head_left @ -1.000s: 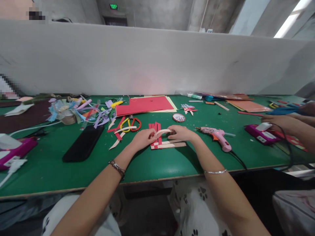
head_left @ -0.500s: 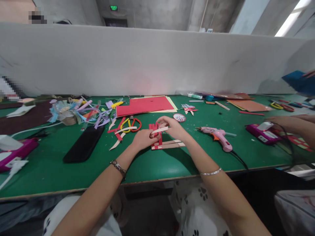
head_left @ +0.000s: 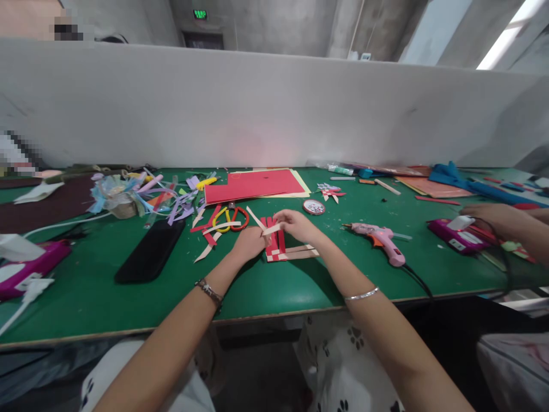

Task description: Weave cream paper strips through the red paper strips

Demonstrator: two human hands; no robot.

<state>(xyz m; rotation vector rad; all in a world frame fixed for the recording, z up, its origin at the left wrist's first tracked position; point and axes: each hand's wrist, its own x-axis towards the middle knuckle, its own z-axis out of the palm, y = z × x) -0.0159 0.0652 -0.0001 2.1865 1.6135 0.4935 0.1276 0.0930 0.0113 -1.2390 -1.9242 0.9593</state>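
Red paper strips stand side by side on the green table, crossed near their lower end by cream strips that stick out to the right. My left hand is closed at the left edge of this piece, holding a cream strip whose end points up and left. From the right, my right hand pinches another part of cream strip above the red ones. Whether the two cream parts are one strip, I cannot tell.
Scissors, paper scraps and a black phone lie left. Red sheets lie behind, near a round tin. A pink glue gun and a purple power strip are right, beside another person's arm.
A cream strip end now sticks up and left from my left hand. At the right, the other person's blue item has come down onto the table.
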